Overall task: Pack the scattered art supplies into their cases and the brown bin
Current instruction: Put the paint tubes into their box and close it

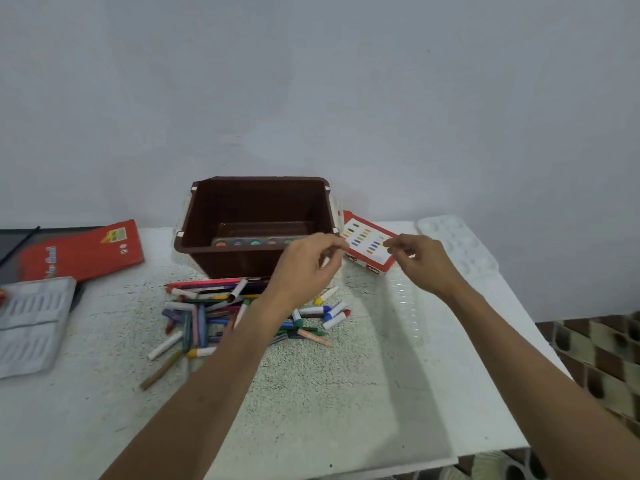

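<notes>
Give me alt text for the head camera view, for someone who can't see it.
A person's left hand and right hand are raised, fingers curled, before a brown bin on a white table. Crayons and pencils lie scattered in front of it; a red box and grey tray sit at left.

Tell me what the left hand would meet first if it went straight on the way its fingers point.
Most likely the red-and-white box with colour swatches, just beyond the left hand and right of the brown bin. Depth is unclear, so the hand may pass above it.
</notes>
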Motion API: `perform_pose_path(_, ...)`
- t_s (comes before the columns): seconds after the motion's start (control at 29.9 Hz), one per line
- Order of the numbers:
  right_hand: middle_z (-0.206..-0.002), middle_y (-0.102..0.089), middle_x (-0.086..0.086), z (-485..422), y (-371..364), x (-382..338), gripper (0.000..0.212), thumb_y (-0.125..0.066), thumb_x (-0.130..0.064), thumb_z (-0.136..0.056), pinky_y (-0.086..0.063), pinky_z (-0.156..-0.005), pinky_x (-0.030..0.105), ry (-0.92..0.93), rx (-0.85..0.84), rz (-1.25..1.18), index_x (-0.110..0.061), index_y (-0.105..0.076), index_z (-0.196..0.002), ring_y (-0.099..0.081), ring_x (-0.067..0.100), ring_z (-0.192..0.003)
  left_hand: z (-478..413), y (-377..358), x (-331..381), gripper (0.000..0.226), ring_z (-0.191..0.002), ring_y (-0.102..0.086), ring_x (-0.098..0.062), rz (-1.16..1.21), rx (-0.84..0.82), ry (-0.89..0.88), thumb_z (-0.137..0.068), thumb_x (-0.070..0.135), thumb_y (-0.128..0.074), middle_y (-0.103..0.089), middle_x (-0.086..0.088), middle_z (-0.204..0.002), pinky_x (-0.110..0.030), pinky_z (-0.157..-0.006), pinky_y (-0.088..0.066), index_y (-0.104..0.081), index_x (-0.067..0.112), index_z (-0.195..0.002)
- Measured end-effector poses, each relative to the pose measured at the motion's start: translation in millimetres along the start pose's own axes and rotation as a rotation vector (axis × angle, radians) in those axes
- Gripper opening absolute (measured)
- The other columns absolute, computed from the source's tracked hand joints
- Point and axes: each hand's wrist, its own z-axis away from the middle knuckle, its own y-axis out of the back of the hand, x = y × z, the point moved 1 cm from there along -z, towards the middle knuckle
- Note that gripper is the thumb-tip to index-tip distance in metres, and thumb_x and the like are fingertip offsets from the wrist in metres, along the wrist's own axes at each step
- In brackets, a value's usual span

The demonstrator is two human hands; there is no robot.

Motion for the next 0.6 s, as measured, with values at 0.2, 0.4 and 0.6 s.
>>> perform_pose_path(0.2,-0.129,-0.063,0.006,41.3,6.0,56.1,0.031,-0.05,-0.014,-0.095,-0.046,-0.088,0.028,-0.188,-0.021,0.087,-0.016,-0.066,-0.122,-0.064,0.02,-0.102,27.2,-84.8,19.3,0.023,-0.086,-0.063,-0.002,0.014,-0.227,0.202,-0.094,0.022,-0.058,-0.069,0.008,-0.101,-0.034,-0.081,-0.057,-0.068,0.021,-0.114)
perform_pose_path(0.4,-0.144,-0.05,0.01,59.1,-18.3,65.6,0.043,-0.05,-0.015,-0.097,-0.041,-0.101,0.033,-0.377,-0.096,0.032,-0.016,-0.049,-0.14,-0.055,0.028,-0.123,43.2,-128.3,-0.1,0.047,-0.104,-0.061,-0.013,0.01,-0.431,0.469,-0.092,0.027,-0.061,-0.059,0.0,-0.13,-0.038,-0.091,-0.053,-0.05,0.019,-0.138)
perform_pose_path(0.6,-0.119,-0.063,0.014,68.0,-41.2,56.8,0.044,-0.047,-0.015,-0.097,-0.053,-0.092,0.047,-0.459,-0.098,-0.191,-0.021,-0.045,-0.14,-0.063,0.029,-0.101,46.8,-137.7,-4.3,0.058,-0.11,-0.057,-0.017,0.043,-0.353,0.554,-0.092,0.029,-0.061,-0.054,-0.001,-0.131,-0.04,-0.095,-0.049,-0.04,0.017,-0.144)
